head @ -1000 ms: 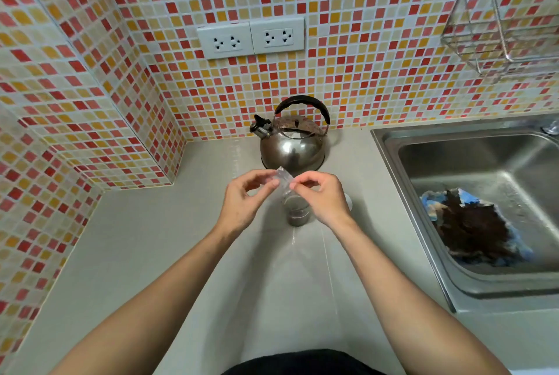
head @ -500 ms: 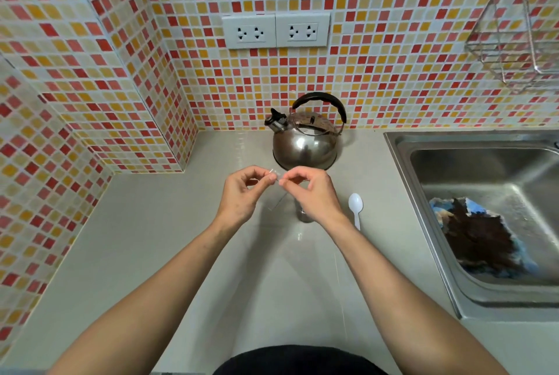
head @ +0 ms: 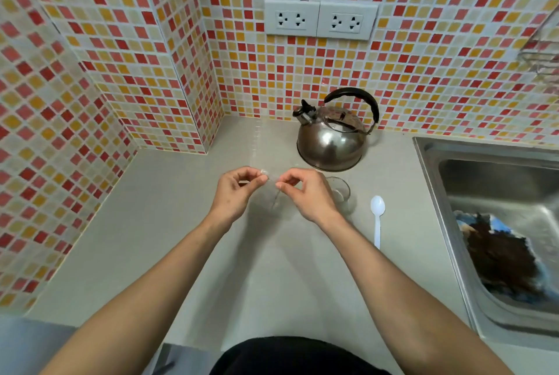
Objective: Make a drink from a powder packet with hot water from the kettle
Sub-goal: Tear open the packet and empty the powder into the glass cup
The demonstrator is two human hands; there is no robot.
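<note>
A small clear packet [head: 270, 185] hangs between my hands above the grey counter. My left hand [head: 239, 190] pinches its top left corner and my right hand [head: 305, 191] pinches the top right. Behind my right hand stands a clear glass [head: 340, 190], partly hidden. A steel kettle [head: 331, 140] with a black handle stands against the tiled wall, just beyond the glass. A white plastic spoon [head: 377, 217] lies on the counter to the right of the glass.
A steel sink [head: 432, 181] takes up the right side, with a blue cloth [head: 499, 256] covered in brown matter in its basin. Two wall sockets [head: 320, 19] sit above the kettle. A wire rack [head: 544, 51] hangs at the upper right. Tiled walls close the left corner.
My hands with the packet have moved left off the glass, so the glass and the spoon now show to the right. The view has shifted too.
</note>
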